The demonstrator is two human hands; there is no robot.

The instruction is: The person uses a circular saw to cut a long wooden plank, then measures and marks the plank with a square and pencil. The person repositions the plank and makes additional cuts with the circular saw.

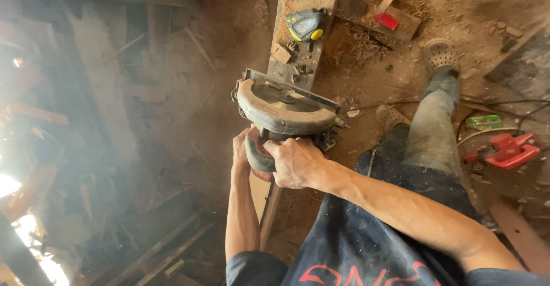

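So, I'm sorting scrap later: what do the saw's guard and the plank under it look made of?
The circular saw guard looks like cast metal, dull grey and dusty. The plank looks like raw, unfinished wood: brown, rough, covered with sawdust and chips.

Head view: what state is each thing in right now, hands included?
Circular saw: resting on the plank, gripped by both hands, dust in the air around it.
Right hand: closed on the saw handle.
Left hand: closed on the saw's near side.
Plank: lying flat, strewn with sawdust.
Tape measure: lying on the plank, untouched.
Red power tool: lying on the ground, unheld.
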